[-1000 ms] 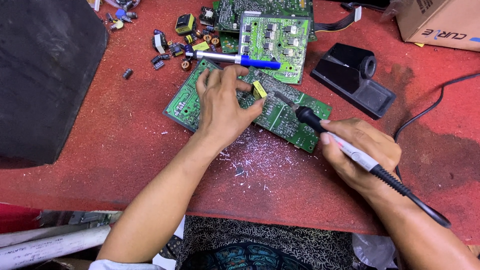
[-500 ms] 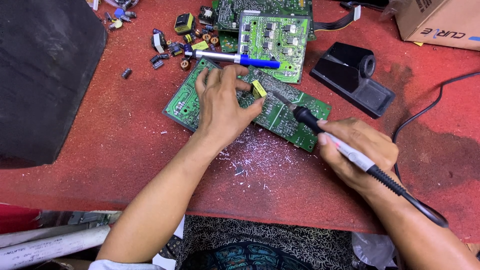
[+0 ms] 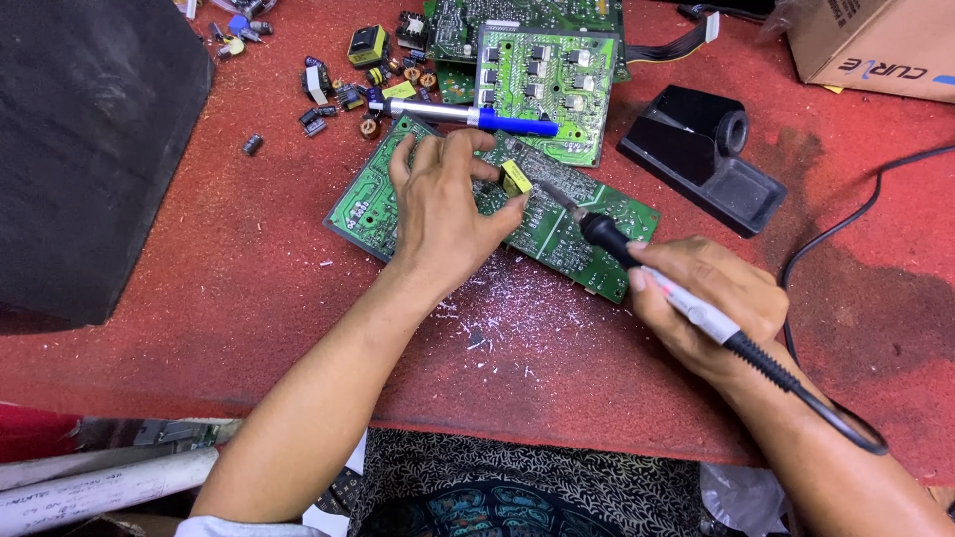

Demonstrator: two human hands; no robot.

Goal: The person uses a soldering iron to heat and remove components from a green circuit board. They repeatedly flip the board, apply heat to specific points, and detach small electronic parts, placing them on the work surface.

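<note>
L hand (image 3: 443,204) now pinches the small yellow component (image 3: 515,178) on the green circuit board (image 3: 557,224), fingers lifted off the board since a sec ago. R hand (image 3: 708,303), closed round the soldering iron (image 3: 637,261), has pushed its tip in beside that part. Board lies mid red table (image 3: 199,288), desoldering pump (image 3: 468,116) just behind.

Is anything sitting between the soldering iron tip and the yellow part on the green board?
Nothing visible. The soldering iron in the right hand points straight at the yellow component, which the left hand pinches on the circuit board.
</note>
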